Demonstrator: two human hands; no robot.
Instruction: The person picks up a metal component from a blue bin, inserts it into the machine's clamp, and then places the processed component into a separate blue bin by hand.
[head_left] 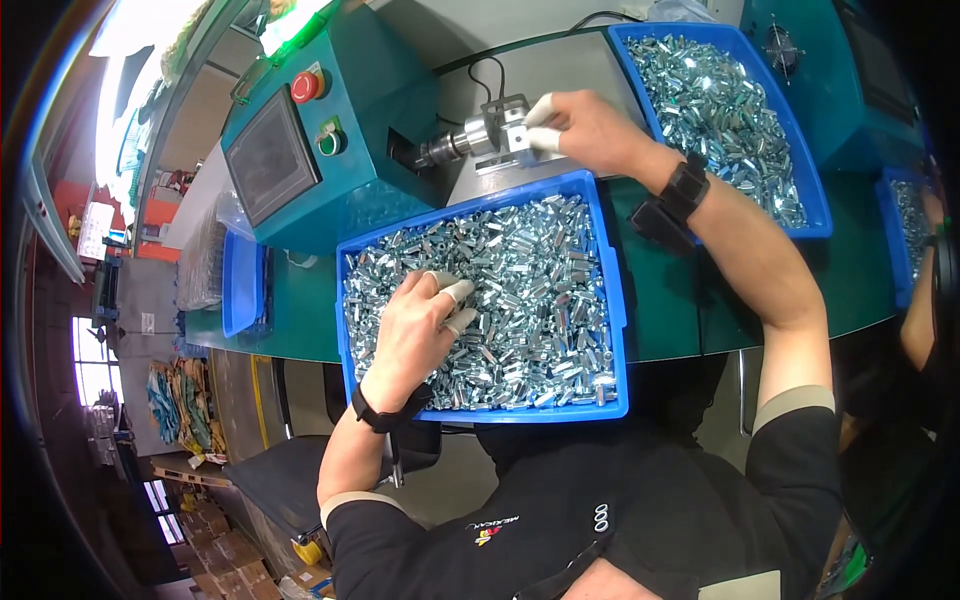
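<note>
My left hand [418, 325] is over the blue tray [478, 415] in front of me, its fingertips among small shiny metal sleeves [530, 300]. Pale finger cots cover those fingertips, which are apart; no piece shows clearly held. My right hand [595, 130] is up at a metal fixture [515, 135] on the machine. Its thumb and forefinger, also in pale cots, curl together against the fixture's right side. Whatever lies between them is too small to make out. A round steel chuck [455, 145] points at the fixture from the left.
The teal machine [370, 110] carries a dark screen [272, 155], a red knob [307, 86] and a green button [329, 144]. Another blue tray [815, 215] of metal pieces stands at the back right. A blue bin [243, 285] is at the left on the green table [660, 300].
</note>
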